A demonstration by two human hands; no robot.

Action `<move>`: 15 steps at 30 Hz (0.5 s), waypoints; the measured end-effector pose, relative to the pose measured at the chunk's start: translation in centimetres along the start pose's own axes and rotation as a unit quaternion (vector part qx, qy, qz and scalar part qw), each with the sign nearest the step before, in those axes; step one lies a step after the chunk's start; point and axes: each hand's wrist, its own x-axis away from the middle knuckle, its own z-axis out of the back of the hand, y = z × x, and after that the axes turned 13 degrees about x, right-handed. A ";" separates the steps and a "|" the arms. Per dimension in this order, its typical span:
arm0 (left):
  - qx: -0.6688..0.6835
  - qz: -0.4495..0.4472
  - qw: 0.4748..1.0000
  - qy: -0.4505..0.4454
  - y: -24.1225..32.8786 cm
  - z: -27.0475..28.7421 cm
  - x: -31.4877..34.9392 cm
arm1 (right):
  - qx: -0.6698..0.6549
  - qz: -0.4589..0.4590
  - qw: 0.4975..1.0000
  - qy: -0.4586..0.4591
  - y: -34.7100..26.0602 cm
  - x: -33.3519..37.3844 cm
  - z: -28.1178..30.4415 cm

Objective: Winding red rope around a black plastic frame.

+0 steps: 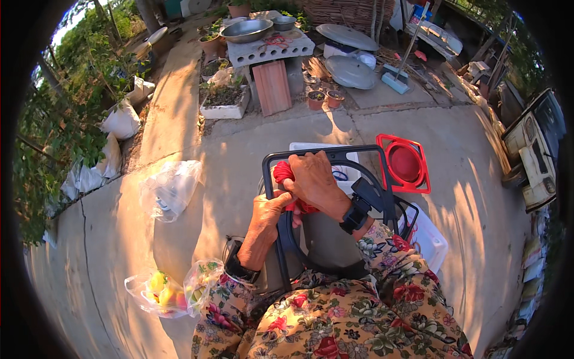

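A black tubular frame (384, 170) with a round ring inside it, like a chair or stool frame, stands upright in front of me. My left hand (267, 220) is closed around its left bar, the thumb pressed toward the red cord bundle (283, 172). The back of my right hand (317, 181) faces up near the top left corner, its fingers curled over the red bundle against the frame. More red strands show between and below both hands. My fingertips are partly hidden.
Beside the frame lie a red square tray (408, 164) and a white foam lid (427, 236). To the left are a clear plastic bag (173, 190) and a bag of fruit (162, 293). Farther off, a perforated slab table (272, 54) carries metal basins (246, 30).
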 end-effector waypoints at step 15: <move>-0.010 0.004 1.000 0.022 -0.1 1.1 0.3 | -0.778 -0.079 0.622 0.039 1.6 11.2 10.2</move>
